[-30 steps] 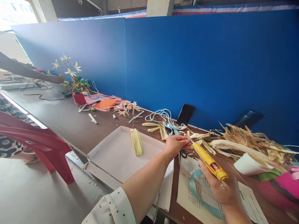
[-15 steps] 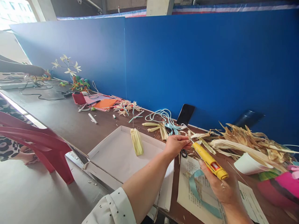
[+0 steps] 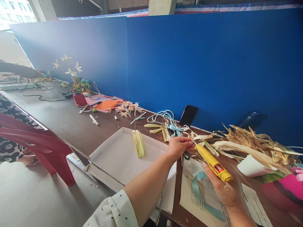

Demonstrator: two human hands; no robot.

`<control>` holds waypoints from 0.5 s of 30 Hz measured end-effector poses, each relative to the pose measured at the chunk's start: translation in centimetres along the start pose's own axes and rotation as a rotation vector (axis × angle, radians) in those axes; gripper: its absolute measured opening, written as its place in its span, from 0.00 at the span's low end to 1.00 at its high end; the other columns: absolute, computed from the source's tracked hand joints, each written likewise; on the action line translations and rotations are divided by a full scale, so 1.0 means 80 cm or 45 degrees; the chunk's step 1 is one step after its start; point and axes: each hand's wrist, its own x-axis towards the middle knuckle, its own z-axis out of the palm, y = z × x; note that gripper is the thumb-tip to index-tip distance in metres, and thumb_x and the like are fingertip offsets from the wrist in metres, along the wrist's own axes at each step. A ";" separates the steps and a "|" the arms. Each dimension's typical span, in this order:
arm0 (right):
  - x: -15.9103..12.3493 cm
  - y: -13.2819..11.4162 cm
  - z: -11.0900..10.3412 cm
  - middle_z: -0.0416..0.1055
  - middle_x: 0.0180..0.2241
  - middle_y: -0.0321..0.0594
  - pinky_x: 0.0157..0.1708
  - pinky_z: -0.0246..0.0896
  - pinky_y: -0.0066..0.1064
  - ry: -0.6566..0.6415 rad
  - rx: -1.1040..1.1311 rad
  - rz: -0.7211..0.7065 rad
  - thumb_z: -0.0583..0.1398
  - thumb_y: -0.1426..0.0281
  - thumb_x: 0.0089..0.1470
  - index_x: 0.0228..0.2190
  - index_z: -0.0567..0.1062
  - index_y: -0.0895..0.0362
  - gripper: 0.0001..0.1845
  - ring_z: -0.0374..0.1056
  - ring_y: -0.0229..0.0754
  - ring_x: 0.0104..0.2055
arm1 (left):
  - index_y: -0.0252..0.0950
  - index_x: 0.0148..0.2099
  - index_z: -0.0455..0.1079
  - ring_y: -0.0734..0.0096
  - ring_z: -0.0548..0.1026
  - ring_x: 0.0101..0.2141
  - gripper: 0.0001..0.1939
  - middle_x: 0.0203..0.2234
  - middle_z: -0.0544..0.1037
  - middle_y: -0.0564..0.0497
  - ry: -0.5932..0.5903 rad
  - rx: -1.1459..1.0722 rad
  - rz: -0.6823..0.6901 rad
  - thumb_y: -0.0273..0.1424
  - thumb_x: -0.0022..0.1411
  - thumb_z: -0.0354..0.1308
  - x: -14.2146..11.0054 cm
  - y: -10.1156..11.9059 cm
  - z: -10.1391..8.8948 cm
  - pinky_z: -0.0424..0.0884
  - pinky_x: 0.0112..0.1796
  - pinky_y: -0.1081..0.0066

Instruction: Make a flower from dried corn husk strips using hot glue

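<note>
My right hand (image 3: 227, 189) is wrapped round a yellow hot glue gun (image 3: 214, 162), its nozzle pointing up and left. Right at that nozzle tip, my left hand (image 3: 178, 147) is closed in a pinch; what its fingertips hold is too small and too covered to name. Dry corn husk pieces (image 3: 204, 137) lie just beyond the fingers. Black scissor handles (image 3: 187, 155) show under my left hand. Below the glue gun, a light blue ribbon (image 3: 197, 192) lies over a printed sheet (image 3: 187, 195).
A shallow white box (image 3: 123, 170) holds a folded green-yellow husk (image 3: 139, 145). Behind are a blue cord (image 3: 163, 115), a phone (image 3: 188, 115) leaning on the blue partition (image 3: 201, 63), and a husk pile (image 3: 255, 142) beside a white cup (image 3: 253, 166). A co-worker's arm (image 3: 19, 69) reaches in far left.
My hands and the glue gun stay almost in place. The co-worker's arm at the far left has shifted slightly left, and the legs behind the red chair have moved.
</note>
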 end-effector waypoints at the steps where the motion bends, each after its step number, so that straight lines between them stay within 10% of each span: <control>1: 0.000 0.001 0.000 0.76 0.30 0.40 0.39 0.67 0.34 0.008 0.002 -0.013 0.62 0.64 0.51 0.32 0.76 0.54 0.07 0.73 0.45 0.35 | 0.27 0.28 0.75 0.74 0.75 0.23 0.13 0.20 0.75 0.50 -0.001 0.001 0.001 0.29 0.40 0.72 0.000 0.000 0.000 0.77 0.35 0.67; 15: -0.001 0.004 0.000 0.77 0.33 0.42 0.40 0.68 0.34 0.044 -0.091 -0.109 0.61 0.64 0.51 0.33 0.77 0.55 0.09 0.73 0.47 0.37 | 0.28 0.28 0.75 0.75 0.75 0.23 0.09 0.19 0.75 0.51 0.006 0.027 -0.007 0.27 0.44 0.71 0.002 -0.001 0.000 0.76 0.34 0.67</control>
